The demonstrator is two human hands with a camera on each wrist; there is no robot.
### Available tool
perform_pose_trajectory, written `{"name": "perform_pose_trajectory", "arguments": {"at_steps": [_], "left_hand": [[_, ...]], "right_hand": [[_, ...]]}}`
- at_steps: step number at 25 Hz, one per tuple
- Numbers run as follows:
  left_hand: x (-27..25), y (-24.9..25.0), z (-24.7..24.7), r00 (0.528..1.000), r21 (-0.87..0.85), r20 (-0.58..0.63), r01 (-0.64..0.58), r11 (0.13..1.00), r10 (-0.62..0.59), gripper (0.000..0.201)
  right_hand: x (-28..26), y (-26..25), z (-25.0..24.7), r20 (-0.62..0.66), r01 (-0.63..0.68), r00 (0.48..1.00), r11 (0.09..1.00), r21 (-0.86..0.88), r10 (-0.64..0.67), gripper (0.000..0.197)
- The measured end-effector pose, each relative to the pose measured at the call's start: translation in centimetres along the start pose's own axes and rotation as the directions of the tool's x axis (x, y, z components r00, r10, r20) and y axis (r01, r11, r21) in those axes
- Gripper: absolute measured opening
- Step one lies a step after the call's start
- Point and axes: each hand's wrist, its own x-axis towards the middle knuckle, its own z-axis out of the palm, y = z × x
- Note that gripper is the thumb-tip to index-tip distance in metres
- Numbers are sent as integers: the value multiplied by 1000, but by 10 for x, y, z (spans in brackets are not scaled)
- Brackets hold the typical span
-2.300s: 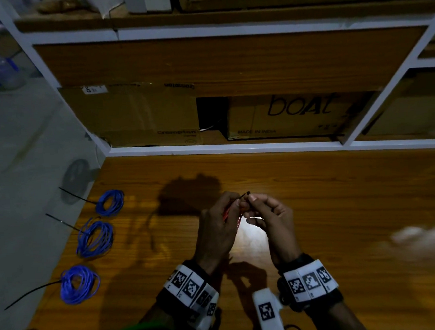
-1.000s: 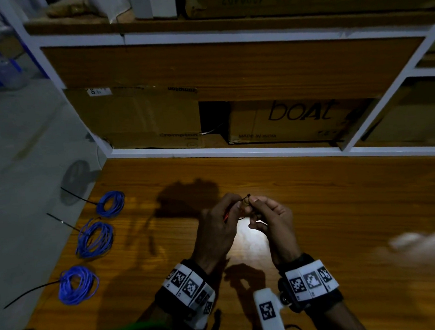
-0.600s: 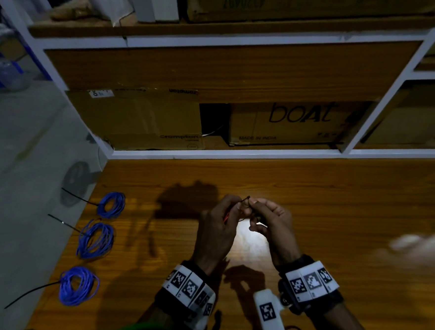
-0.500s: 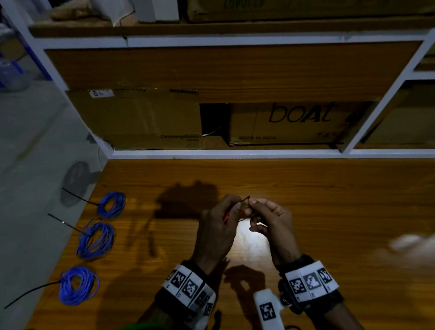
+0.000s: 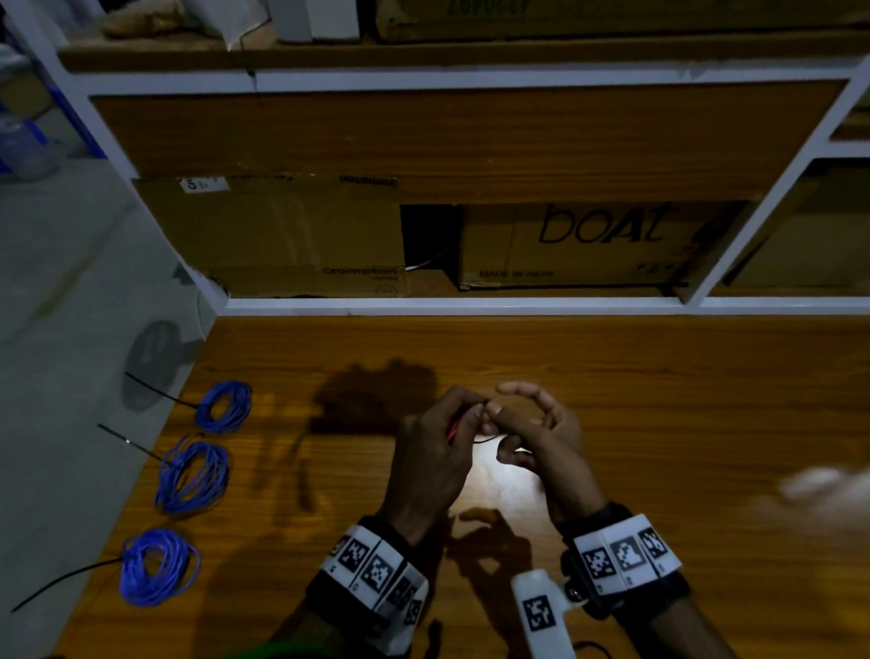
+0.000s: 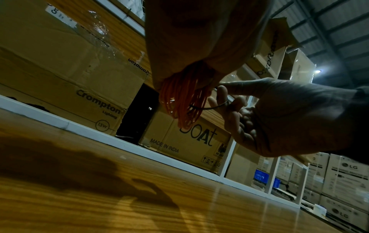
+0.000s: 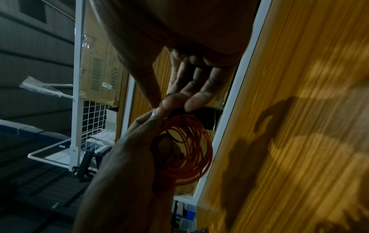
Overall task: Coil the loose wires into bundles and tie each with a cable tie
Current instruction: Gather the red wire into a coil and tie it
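Above the middle of the wooden table (image 5: 686, 414), my left hand (image 5: 472, 419) grips a coil of orange-red wire (image 5: 453, 431). The left wrist view shows the coil (image 6: 183, 100) hanging from that hand's fingers. A thin black cable tie (image 6: 209, 107) runs around the coil's strands to my right hand (image 6: 225, 97), which pinches it. In the right wrist view the right hand (image 7: 179, 100) meets the left hand (image 7: 159, 113) at the top of the coil (image 7: 191, 151). In the head view the right hand (image 5: 500, 412) touches the left, index finger arched up.
Three blue wire coils (image 5: 223, 407) (image 5: 192, 476) (image 5: 157, 566) lie along the table's left edge, each with a black tie tail pointing left over the floor. Behind the table stands a white-framed shelf (image 5: 472, 306) with cardboard boxes (image 5: 571, 242).
The hands stay in the same place. The tie end that stuck up between the fingertips no longer shows, and the right hand's index finger has lifted and arched.
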Motion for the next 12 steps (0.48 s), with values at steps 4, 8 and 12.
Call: {"name": "perform_pose_trajectory", "arguments": {"at_steps": [4, 8, 12], "left_hand": [[4, 3, -3, 1000, -18, 17, -18, 1000, 19, 7], [6, -1, -9, 998, -68, 69, 3, 998, 2, 11], [7, -4, -11, 984, -146, 158, 104, 984, -81, 8]], "right_hand": [[3, 0, -2, 20, 114, 993, 989, -98, -113, 18], [8, -6, -9, 78, 167, 985, 969, -184, -155, 12], [15, -14, -21, 215, 288, 951, 894, -344, -224, 8]]}}
